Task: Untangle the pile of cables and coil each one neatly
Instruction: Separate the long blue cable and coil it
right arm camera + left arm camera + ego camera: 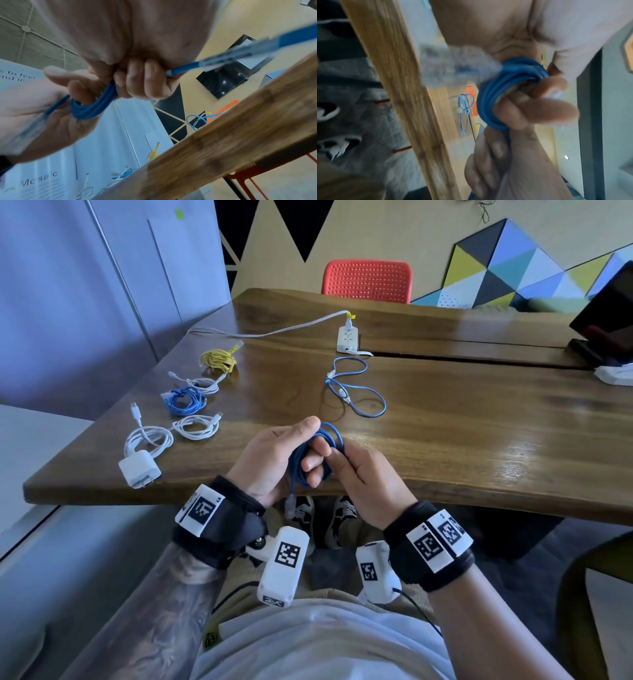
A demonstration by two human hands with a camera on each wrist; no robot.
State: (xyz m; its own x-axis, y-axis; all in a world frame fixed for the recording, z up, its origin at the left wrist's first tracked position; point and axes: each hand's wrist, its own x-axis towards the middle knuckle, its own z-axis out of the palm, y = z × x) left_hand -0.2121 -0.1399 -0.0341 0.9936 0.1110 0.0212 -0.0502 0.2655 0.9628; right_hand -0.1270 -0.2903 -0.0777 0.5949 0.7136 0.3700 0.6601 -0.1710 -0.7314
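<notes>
Nearest, at the front edge of the wooden surface (445, 440): both hands wrapped around one dark blue cable (310, 455) gathered into several loops. Left hand (270, 460) curled through the coil, thumb over the top and fingers hooked inside the loops. Right hand (366, 477) gripping the same bundle from the other side, fingers folded round the strands. A clear plug (290, 503) dangling below the left hand, under the surface's edge; blurred in the left wrist view (453, 66). In the right wrist view, a second stretch of the cable (181, 69) running out from the curled right fingers (137, 78) to another blurred plug.

Further out to the left, a row of coiled cables lying apart from one another: a white charger brick with its cord (144, 453), a white coil (197, 426), a blue coil (181, 402), another white coil (202, 383), and a yellow coil (219, 360) farthest back.

Centre, beyond the hands: a light blue cable (356, 392) lying loose and uncoiled in open loops, both plugs near its middle.

Behind that, a white power strip (347, 338) with a white lead (274, 332) trailing left. At the far edge, a red chair (366, 282); far right, a dark screen on a stand (606, 316).
</notes>
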